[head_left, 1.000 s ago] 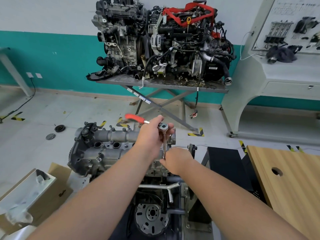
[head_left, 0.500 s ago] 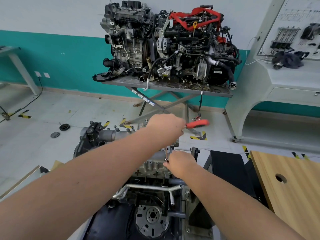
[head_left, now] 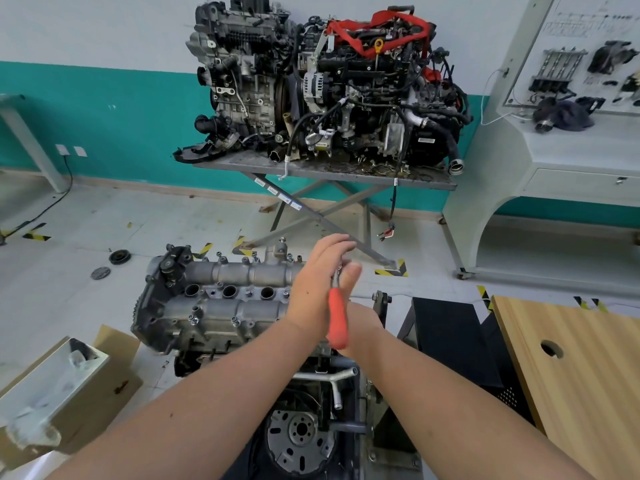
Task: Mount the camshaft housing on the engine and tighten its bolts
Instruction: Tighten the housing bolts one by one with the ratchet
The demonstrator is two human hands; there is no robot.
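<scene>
Already seated on the engine [head_left: 304,427], the housing [head_left: 221,299], lying flat with bolts [head_left: 234,320] standing in its flanges, probably so that each can be reached from above. Just at its right end, both hands, in front of the housing's near corner. Left hand [head_left: 318,289] with fingers straight and spread loosely against the ratchet [head_left: 337,320], red grip pointing down toward the viewer; seems to flick the handle round rather than grip it, likely because the bolt is not yet tight. Right hand [head_left: 363,323] lower, mostly hidden behind the red grip and the left hand; cannot tell if pinching the extension or only steadying it. Judged: running down a bolt at the right end, others along the housing perhaps waiting. Further out, a cardboard box [head_left: 65,386] at left, a wooden counter [head_left: 581,375] at right, another engine on a stand [head_left: 325,168] by the wall.
</scene>
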